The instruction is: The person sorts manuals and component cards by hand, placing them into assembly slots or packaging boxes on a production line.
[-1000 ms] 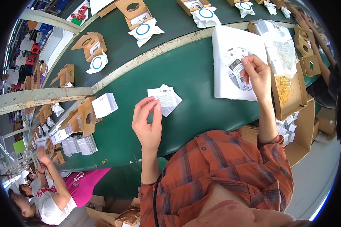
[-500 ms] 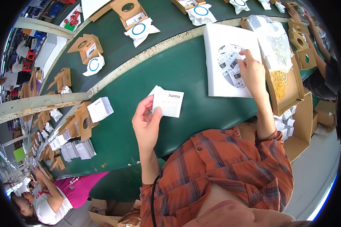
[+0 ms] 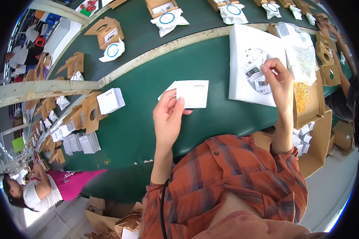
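My left hand (image 3: 167, 119) is closed on a few white folded leaflets (image 3: 196, 95), pinched between thumb and fingers above the green table. One leaflet fans out behind the front one. To the right, my right hand (image 3: 282, 81) is over a white foam block (image 3: 240, 46), with thumb and forefinger drawn together. Inside the block's round recess lie several small printed slips (image 3: 253, 71), close to those fingertips. Whether a slip is between the fingers I cannot make out.
Beyond the table, a dark belt (image 3: 143, 34) carries open cardboard boxes and white pouches with blue rings. Leaflet stacks (image 3: 111, 101) stand at left. Right of the foam, a carton (image 3: 313, 107) holds yellow rubber bands (image 3: 302, 95) and clear bags. Other people work at lower left and far right.
The whole view has shifted a little. My right thumb and forefinger have come together over the slips. The leaflets in my left hand are now held more level, and belt items appear further right.
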A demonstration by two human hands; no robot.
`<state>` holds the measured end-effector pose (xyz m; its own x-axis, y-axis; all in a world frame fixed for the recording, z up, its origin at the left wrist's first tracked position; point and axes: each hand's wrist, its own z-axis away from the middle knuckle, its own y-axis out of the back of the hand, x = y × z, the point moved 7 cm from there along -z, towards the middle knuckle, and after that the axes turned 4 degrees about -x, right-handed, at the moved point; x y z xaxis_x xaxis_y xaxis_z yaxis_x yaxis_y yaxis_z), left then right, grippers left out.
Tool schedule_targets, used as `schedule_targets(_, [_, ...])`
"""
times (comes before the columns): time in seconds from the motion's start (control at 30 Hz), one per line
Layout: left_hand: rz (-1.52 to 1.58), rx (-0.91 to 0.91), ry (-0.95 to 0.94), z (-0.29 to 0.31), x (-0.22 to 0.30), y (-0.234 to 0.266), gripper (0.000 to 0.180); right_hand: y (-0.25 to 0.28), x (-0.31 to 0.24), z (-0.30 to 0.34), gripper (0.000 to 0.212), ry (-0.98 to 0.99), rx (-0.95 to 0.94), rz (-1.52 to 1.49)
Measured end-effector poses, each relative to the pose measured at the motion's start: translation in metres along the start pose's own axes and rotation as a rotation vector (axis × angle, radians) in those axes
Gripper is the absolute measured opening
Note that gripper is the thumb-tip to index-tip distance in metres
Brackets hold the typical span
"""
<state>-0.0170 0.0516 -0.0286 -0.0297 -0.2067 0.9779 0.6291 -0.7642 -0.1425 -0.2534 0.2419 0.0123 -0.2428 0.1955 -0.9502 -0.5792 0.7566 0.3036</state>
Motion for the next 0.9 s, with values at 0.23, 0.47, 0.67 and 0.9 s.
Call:
schedule_targets(0.23, [0.061, -0.148, 0.002, 0.001, 0.0, -0.03, 0.023, -0.085, -0.044, 0.016, 0.009, 0.253, -0.3, 0.114])
schedule_targets(0.47, [0.134, -0.119, 0.024, 0.002, -0.003, -0.042, 0.02, -0.102, -0.044, 0.024, 0.011, 0.335, -0.304, 0.194])
schedule_targets(0.67, [0.068, -0.045, -0.026, 0.002, -0.004, -0.021, 0.017, -0.045, -0.011, -0.01, 0.014, 0.221, -0.036, 0.472])
schedule_targets(0.9, [0.086, 0.008, -0.041, 0.004, -0.008, -0.003, 0.016, -0.011, 0.015, -0.028, 0.035, 0.227, 0.017, 1.056])
